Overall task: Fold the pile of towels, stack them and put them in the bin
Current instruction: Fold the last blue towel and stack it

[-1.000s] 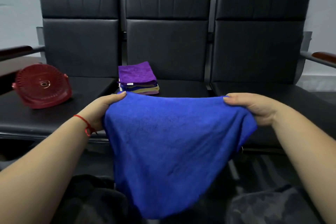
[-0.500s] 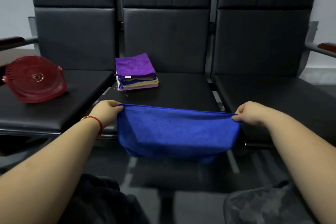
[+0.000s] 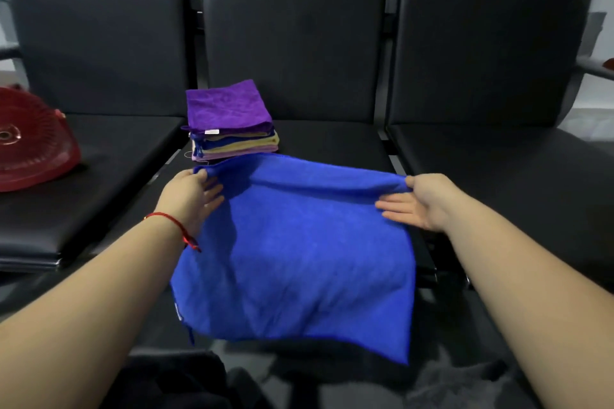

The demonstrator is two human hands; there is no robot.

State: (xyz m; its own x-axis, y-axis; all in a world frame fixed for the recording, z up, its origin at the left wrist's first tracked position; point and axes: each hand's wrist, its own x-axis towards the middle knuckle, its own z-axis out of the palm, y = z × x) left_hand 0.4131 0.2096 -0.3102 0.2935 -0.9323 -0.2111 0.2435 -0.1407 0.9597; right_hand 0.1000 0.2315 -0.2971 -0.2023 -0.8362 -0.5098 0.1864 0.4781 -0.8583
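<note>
Three black padded seats (image 3: 292, 53) stand in a row against a pale wall, their cushions forming one long dark surface. On the left seat lies a red round fan (image 3: 30, 146), cut off by the frame edge, well apart from everything else. On the middle seat, toward its left back corner, sits a stack of folded towels (image 3: 231, 124): purple on top, with blue, yellow and pink layers showing at the edge (the exact count of layers is hard to tell). Just in front of that stack, a blue towel (image 3: 299, 249) is spread over the front of the middle seat, its near part hanging over the seat's edge; its far left corner almost touches the stack.

The left hand (image 3: 194, 196), with a red string bracelet (image 3: 172, 226) at the wrist, holds the towel's far left corner, thumb on top of the fabric and fingers loosely spread over it. The right hand (image 3: 418, 202) takes the far right corner, the thumb over the cloth edge and the fingers lying straight and flat on the cloth. Both forearms reach in from the bottom corners. Dark clothing shows at the bottom edge.
</note>
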